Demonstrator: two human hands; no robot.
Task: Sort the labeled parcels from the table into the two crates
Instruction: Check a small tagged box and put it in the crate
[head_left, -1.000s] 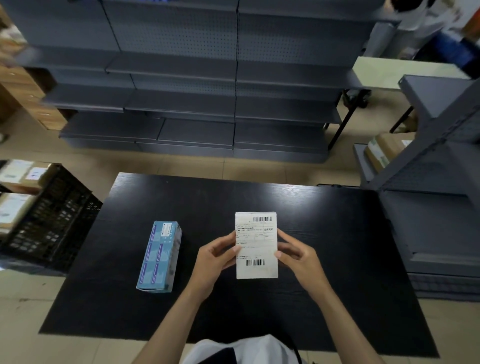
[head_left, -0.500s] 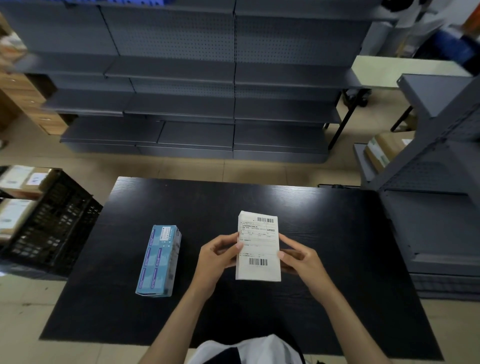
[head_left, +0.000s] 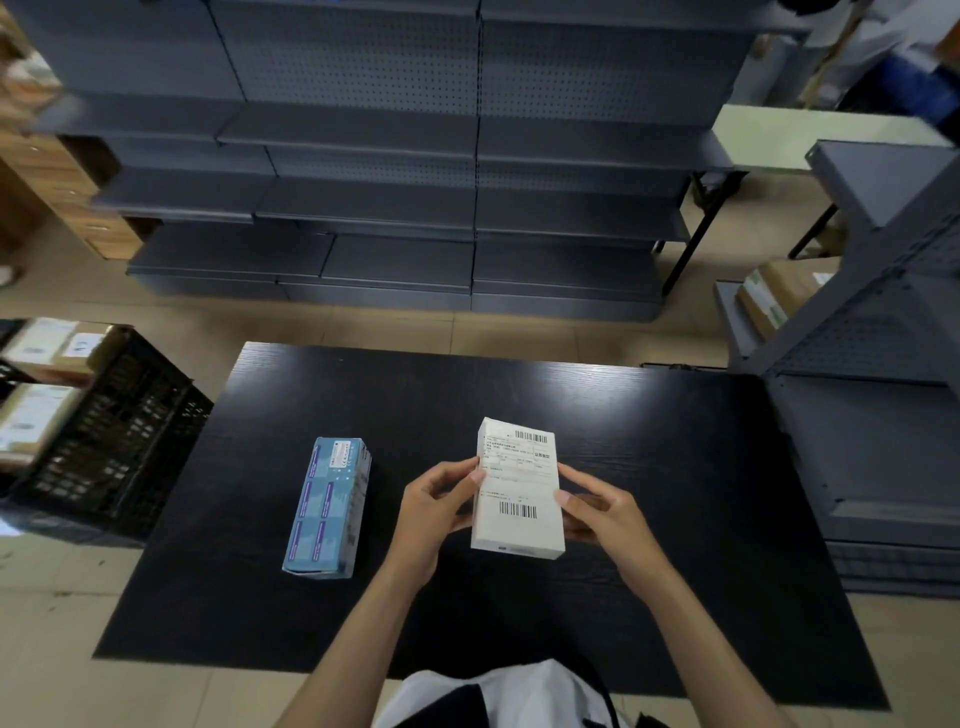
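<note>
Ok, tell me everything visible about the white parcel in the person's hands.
The white parcel is a flat rectangular box, seemingly cardboard, its upper face covered by a shipping label with two barcodes and unreadable print. It is held over the black table, label towards the camera. The left hand pinches its left edge, the right hand its right.

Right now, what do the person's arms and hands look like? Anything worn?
Left hand and right hand are bare: no gloves, rings or watch visible. Both forearms are uncovered down to the frame's lower edge, with no sleeve in view. Between them shows a white top with a dark panel.
</note>
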